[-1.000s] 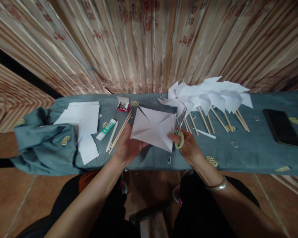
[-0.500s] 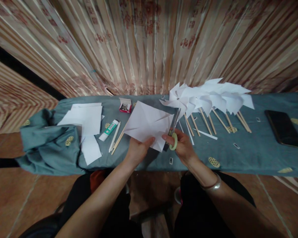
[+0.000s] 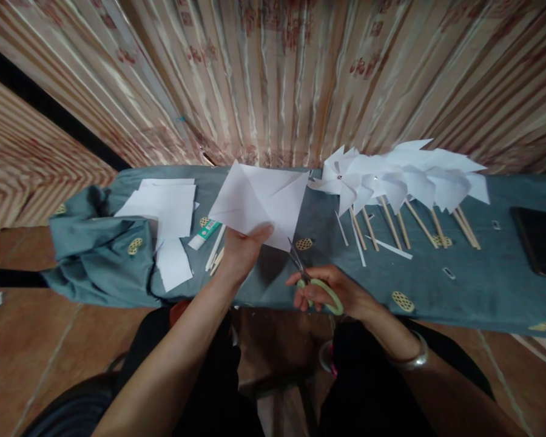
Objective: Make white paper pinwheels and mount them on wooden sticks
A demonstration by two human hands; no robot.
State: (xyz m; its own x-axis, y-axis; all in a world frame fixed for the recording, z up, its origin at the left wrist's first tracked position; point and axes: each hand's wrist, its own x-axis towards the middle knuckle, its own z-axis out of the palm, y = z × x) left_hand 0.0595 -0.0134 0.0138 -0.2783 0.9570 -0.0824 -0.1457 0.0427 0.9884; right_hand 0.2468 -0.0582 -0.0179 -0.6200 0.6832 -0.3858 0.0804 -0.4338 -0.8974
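Note:
My left hand [image 3: 244, 249] pinches the lower edge of a white paper square [image 3: 264, 197], thumb on top. Creases cross the sheet, and slits run in from some of its corners. With my right hand [image 3: 325, 288] I hold scissors [image 3: 296, 258] by their pale green handles. Their blades are slightly apart and point up at the sheet's lower right corner. Whether the tips touch the paper I cannot tell. To the right lie several white paper pinwheels [image 3: 341, 176], overlapping in a row, on wooden sticks [image 3: 391, 224].
White paper sheets [image 3: 175, 209] lie at the left of the cloth-covered table [image 3: 282, 291]. A glue stick [image 3: 204, 233] and a white pen [image 3: 215, 249] are partly behind my left hand. Paper strips [image 3: 391, 247] lie below the pinwheels. A black phone [image 3: 539, 243] is far right.
The scissors have come away from the sheet's right side and down towards me, turned to its lower right corner. The sheet has turned and shifted, now covering the small red box of pins.

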